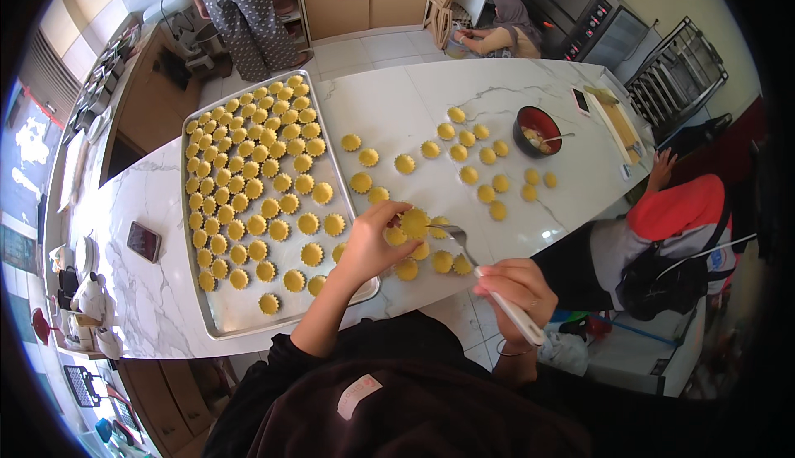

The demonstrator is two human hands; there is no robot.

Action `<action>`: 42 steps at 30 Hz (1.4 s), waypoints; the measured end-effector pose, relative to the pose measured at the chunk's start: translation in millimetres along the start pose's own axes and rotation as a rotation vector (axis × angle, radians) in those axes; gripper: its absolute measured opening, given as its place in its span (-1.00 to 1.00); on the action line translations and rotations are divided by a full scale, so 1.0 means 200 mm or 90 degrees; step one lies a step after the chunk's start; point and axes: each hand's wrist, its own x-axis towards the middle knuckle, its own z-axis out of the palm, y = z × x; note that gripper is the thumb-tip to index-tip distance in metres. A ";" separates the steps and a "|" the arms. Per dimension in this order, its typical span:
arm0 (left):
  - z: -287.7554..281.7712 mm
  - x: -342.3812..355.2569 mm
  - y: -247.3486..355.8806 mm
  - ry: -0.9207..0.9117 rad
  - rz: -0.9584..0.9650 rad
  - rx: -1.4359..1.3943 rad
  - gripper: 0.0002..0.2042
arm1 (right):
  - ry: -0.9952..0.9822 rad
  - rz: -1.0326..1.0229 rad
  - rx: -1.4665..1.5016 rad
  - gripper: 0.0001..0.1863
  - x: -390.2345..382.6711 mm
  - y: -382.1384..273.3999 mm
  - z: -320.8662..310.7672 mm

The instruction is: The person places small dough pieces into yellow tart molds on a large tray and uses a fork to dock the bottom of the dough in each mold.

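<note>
Gripping a white-handled fork point(489, 280), the right hand point(515, 291) aims its tines at the yellow tart shell point(415, 223) pinched in the left hand point(368, 247) just above loose shells, which could crack if squeezed.

I see open marble counter point(389, 106) beyond the loose pastry shells point(464, 153), wide enough for a hand to pass between the baking tray point(222, 325) and the red bowl point(537, 131). The tray's raised rim blocks the left. Shells crowd the near edge. A phone point(143, 241) lies on bare counter left of the tray.
</note>
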 end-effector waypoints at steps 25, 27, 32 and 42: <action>0.42 -0.09 -0.15 0.118 -0.006 0.057 -0.55 | 0.090 0.113 -0.072 -0.75 -0.26 0.39 -0.38; 0.32 -0.32 -0.09 0.183 -0.025 0.060 -0.61 | 0.047 0.084 -0.039 -0.75 -0.16 0.39 -0.31; 0.10 -0.68 -0.08 0.401 -0.158 0.205 -0.78 | -0.035 0.033 0.065 -0.73 -0.02 0.40 -0.14; -0.02 -0.82 -0.15 0.308 -0.489 0.419 -0.51 | -0.152 0.032 0.216 -0.66 -0.02 0.28 0.11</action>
